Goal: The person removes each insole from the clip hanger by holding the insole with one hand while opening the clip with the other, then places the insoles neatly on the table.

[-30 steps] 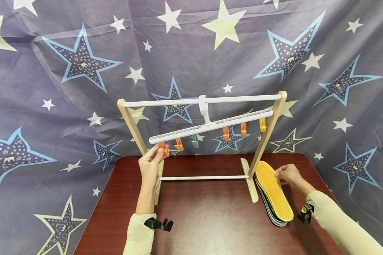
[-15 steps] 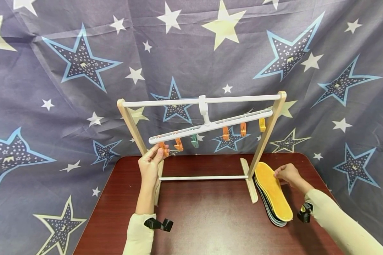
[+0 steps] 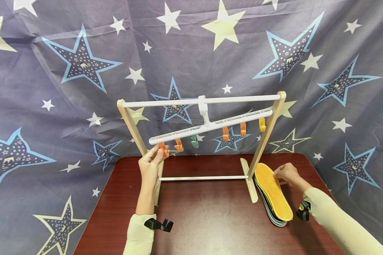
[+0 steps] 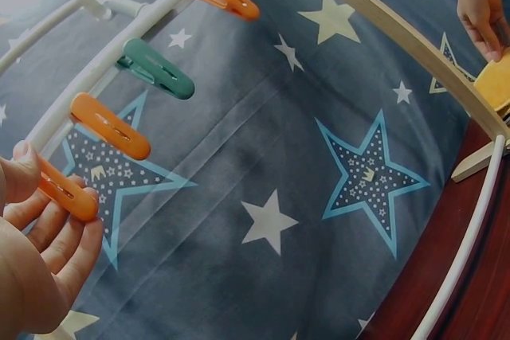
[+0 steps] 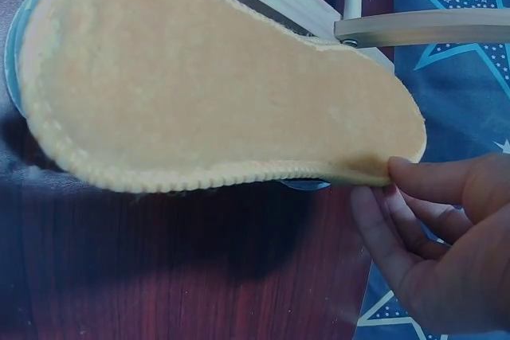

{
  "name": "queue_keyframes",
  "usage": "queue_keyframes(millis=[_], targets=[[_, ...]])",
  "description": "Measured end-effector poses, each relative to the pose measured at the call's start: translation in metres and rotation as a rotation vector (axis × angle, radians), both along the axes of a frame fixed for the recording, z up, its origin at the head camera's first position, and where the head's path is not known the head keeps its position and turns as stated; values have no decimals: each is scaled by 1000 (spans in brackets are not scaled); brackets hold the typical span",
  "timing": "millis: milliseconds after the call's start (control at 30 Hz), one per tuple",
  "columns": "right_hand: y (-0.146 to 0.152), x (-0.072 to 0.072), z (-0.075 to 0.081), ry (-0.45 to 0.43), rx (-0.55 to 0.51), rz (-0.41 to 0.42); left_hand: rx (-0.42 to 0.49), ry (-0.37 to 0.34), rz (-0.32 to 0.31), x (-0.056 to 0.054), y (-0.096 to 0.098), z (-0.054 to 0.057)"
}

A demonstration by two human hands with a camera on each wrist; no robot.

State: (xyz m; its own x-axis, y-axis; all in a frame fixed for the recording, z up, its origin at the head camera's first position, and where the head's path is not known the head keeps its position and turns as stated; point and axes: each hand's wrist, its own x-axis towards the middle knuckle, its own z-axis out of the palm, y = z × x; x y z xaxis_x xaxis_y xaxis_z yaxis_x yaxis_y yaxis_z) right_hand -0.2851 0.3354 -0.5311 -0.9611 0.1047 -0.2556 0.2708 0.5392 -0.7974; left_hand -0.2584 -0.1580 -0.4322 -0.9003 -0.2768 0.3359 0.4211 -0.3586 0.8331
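My left hand (image 3: 150, 165) pinches the orange clothespin (image 4: 70, 193) at the left end of a white clip hanger (image 3: 191, 131). The hanger hooks over the top bar of a wooden stand and slants, its left end nearer me. Along it hang another orange clothespin (image 3: 178, 144), a green clothespin (image 3: 195, 141), two more orange ones and a yellow clothespin (image 3: 262, 124). At the right, my right hand (image 3: 288, 173) pinches the edge of a yellow insole (image 3: 272, 191), thumb on top and fingers beneath. Its near end lies over a stack of darker insoles (image 3: 268, 209).
The wooden stand (image 3: 261, 141) has white top and bottom bars (image 3: 204, 177) and stands on a dark red table (image 3: 207, 219). Its right foot (image 3: 249, 184) lies close beside the insoles. A star-patterned cloth (image 3: 191, 53) hangs behind.
The far end of the yellow insole has sunk slightly toward the stack, with my right hand shifting a little left. My left hand and the hanger stay still.
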Motion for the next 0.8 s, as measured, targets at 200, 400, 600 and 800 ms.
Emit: queue_keyframes(millis=[200, 400, 600, 800], targets=[[-2, -2, -1, -7, 21, -5, 5, -9, 6, 0, 0, 0], [-2, -2, -1, -13, 44, -19, -4, -11, 8, 0, 1, 0], [0, -5, -5, -21, 41, -28, -9, -13, 10, 0, 0, 0], [-1, -4, -2, -17, 42, -30, 1, -10, 9, 0, 1, 0]])
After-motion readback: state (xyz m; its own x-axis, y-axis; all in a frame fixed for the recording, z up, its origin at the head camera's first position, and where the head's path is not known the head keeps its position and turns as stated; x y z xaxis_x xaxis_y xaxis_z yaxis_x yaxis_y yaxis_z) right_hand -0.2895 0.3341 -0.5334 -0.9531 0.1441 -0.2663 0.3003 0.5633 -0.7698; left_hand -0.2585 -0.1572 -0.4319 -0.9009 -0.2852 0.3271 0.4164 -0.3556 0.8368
